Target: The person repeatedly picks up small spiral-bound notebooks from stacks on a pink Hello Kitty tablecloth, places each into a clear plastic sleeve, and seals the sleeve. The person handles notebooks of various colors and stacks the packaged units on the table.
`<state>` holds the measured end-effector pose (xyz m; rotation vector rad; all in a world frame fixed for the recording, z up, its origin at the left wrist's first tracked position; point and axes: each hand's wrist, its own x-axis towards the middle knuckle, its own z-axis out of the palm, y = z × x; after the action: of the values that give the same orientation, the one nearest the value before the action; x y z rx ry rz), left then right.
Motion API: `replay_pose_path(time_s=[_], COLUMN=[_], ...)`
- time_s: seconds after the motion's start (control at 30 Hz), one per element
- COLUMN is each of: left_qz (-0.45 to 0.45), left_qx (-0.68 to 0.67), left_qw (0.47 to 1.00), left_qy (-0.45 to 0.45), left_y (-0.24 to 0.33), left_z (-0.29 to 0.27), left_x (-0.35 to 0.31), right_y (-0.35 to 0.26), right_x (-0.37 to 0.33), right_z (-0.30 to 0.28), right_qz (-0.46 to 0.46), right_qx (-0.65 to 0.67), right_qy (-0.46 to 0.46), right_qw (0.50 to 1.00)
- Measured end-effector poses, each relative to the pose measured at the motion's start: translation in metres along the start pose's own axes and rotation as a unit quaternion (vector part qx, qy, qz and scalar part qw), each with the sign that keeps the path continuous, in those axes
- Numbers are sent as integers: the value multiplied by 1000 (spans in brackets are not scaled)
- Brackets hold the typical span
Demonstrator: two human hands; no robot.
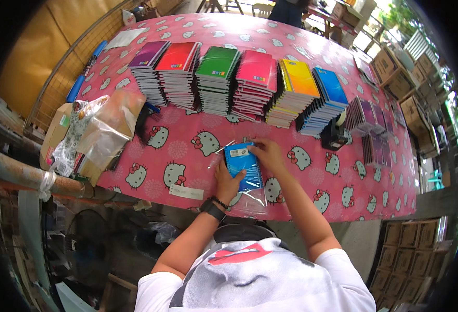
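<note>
Blue notebook (242,165) half inside clear plastic sleeve (249,196), both hands' fingers gripping it.

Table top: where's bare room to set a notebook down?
Free: the strip of pink tablecloth between the notebook stacks and both hands, and the far side behind the stacks. Crowded: left edge with plastic bags, right edge around the tape dispenser.

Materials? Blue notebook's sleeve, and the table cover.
Sleeve: looks like thin clear plastic film, glossy; the cover shows through it and it catches glare. Table cover: probably wipeable vinyl or oilcloth, pink with a cartoon cat print, faint sheen; coated fabric can't be ruled out.
</note>
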<state>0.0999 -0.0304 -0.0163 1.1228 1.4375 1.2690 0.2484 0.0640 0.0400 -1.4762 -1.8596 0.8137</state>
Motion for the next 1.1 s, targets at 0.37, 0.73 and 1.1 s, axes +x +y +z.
replay_pose_path(time_s=[0.37,0.73,1.1], left_qz=[86,59,-32], left_qx=[-1,244,37], left_qw=[995,968,999], left_qy=[-44,18,18], left_y=[35,26,27], left_z=[-19,-17,-9], left_x=[-17,-34,18], right_y=[18,1,-19], right_x=[-17,-31,-34], right_z=[-9,3,7], right_qz=[80,48,57], right_qx=[112,195,127], right_qy=[-135,-130,-83], right_qw=[981,971,987])
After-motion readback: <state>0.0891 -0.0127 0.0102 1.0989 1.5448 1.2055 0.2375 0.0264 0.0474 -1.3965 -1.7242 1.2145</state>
